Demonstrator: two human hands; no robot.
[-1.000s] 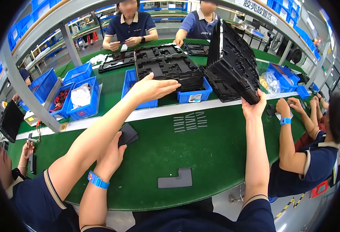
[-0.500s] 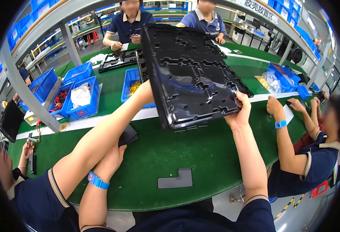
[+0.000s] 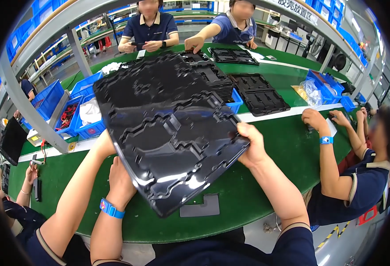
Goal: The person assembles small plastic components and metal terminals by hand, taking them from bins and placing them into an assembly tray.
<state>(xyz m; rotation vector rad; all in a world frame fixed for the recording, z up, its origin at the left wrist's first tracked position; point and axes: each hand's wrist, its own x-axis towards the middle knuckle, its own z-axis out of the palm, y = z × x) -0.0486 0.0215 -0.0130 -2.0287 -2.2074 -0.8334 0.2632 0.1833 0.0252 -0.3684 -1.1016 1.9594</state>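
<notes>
A large glossy black molded plastic tray [image 3: 159,119] hangs tilted above the near table edge. My right hand [image 3: 252,144] is closed on its right edge, thumb on top. At its left edge, a co-worker's arm [image 3: 82,181] reaches in from the left; that hand is mostly behind the tray. My left hand [image 3: 122,179], with a blue wristband, is beside the tray's lower left edge; its fingers are partly hidden, so I cannot see whether it holds anything. A flat grey L-shaped piece [image 3: 201,207] lies on the green table, partly under the tray's lower corner.
Blue bins [image 3: 88,128] with white cloth and red parts stand at the left. More black trays [image 3: 259,93] lie across the white strip. Two people sit opposite, one reaching to a tray. A co-worker's hand [image 3: 316,119] works at the right, near a blue bin [image 3: 325,86] holding clear bags.
The black tray has come down, nearer and to the left, with my right hand on it. The dark flat piece by my left hand is now out of sight.
</notes>
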